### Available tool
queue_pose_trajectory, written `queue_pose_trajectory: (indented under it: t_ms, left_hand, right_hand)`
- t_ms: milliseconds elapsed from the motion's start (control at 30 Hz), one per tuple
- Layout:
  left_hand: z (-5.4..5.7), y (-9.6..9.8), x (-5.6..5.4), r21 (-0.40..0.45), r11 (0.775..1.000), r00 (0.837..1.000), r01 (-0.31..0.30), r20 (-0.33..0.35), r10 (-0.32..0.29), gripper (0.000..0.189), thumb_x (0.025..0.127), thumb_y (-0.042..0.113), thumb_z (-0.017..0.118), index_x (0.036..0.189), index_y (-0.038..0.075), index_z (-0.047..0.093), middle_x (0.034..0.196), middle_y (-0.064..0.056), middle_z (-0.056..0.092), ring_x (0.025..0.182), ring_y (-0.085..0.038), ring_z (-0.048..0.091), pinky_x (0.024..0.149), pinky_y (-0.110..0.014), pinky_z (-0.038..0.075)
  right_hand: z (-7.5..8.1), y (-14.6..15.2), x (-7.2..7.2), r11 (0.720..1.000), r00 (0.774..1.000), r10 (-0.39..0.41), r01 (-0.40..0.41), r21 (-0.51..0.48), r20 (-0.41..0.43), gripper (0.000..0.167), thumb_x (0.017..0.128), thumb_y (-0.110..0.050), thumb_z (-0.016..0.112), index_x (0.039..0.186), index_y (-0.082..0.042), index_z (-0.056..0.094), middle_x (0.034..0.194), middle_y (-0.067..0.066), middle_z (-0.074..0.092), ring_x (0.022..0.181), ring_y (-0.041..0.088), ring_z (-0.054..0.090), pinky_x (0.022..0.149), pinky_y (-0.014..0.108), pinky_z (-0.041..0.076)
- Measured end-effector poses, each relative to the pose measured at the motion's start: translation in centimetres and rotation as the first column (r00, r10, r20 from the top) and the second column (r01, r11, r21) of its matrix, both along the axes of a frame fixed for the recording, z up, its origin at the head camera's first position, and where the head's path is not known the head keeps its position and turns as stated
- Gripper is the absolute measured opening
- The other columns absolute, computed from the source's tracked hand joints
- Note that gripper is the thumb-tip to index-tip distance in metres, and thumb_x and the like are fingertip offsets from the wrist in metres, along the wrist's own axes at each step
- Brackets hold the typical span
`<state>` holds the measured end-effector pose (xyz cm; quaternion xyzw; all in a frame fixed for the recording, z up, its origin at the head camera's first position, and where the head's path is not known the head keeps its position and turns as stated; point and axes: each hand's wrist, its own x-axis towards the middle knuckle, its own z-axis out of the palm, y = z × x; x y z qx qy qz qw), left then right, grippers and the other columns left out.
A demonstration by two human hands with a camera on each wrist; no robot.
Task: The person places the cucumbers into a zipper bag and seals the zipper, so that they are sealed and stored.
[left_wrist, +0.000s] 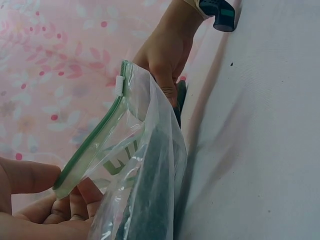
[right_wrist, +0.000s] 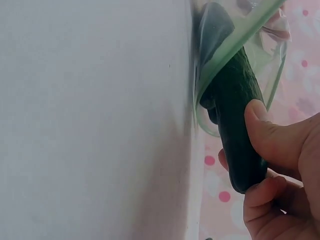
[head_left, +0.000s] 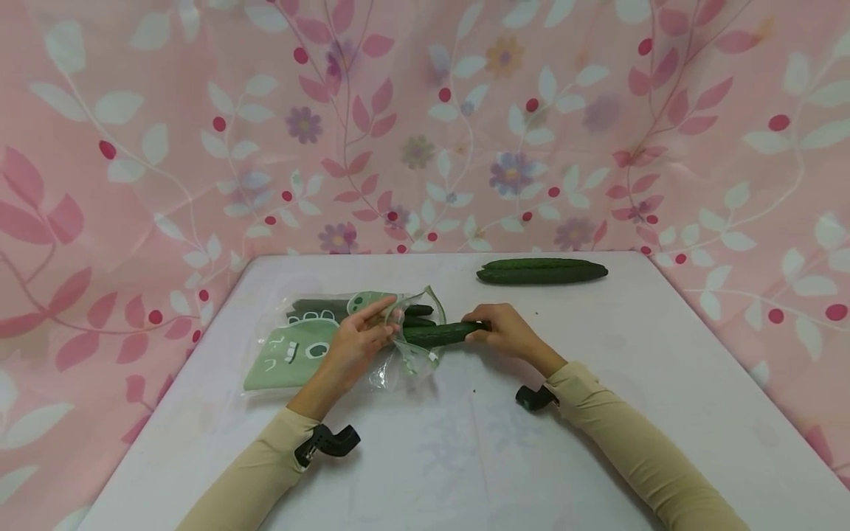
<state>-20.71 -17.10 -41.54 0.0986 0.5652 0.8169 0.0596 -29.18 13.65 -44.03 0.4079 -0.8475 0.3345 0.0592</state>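
A clear zip bag (head_left: pixel 279 361) with green cartoon prints and a green zip edge lies on the table, its mouth facing right. Cucumbers (head_left: pixel 418 310) show inside it. My left hand (head_left: pixel 355 343) pinches the bag's green rim between thumb and fingers, which the left wrist view shows close up. With my right hand (head_left: pixel 505 332) I grip the outer end of a cucumber (right_wrist: pixel 237 125). That cucumber's far end is inside the bag mouth, under the green edge. A white zip slider (left_wrist: pixel 120 86) sits on the rim.
At the table's back right lie cucumbers (head_left: pixel 541 271) side by side. The table (head_left: pixel 598 442) has a white cover, and a pink floral cloth (head_left: pixel 412 133) hangs behind it. Each sleeve carries a black wrist camera (head_left: pixel 335 441).
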Motion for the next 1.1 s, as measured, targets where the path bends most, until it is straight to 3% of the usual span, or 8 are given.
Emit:
queue_pose_trajectory:
  t_ms: [567, 1100]
  left_hand:
    - [-0.2, -0.1, -0.1, -0.011, 1.0, 1.0, 0.003, -0.004, -0.003, 0.058, 0.101, -0.012, 0.051, 0.157, -0.002, 0.041, 0.129, -0.014, 0.052, 0.106, -0.019, 0.063, 0.091, -0.027, 0.052]
    - [-0.1, 0.0, 0.0, -0.017, 1.0, 1.0, 0.0, -0.004, 0.0, 0.058, 0.101, -0.011, 0.053, 0.157, -0.002, 0.041, 0.129, -0.016, 0.055, 0.106, -0.019, 0.063, 0.093, -0.028, 0.052]
  right_hand:
    - [0.1, -3.3, 0.0, 0.999, 0.996, -0.01, 0.013, -0.03, 0.088, 0.024, 0.088, -0.01, 0.084, 0.11, -0.001, 0.079, 0.091, 0.0, 0.07, 0.066, 0.011, 0.048, 0.061, 0.029, 0.041]
    - [-0.3, -5.3, 0.0, 0.998, 0.995, -0.021, 0.027, -0.05, 0.101, 0.026, 0.085, -0.011, 0.086, 0.108, 0.0, 0.08, 0.083, 0.001, 0.067, 0.066, 0.011, 0.047, 0.061, 0.028, 0.04]
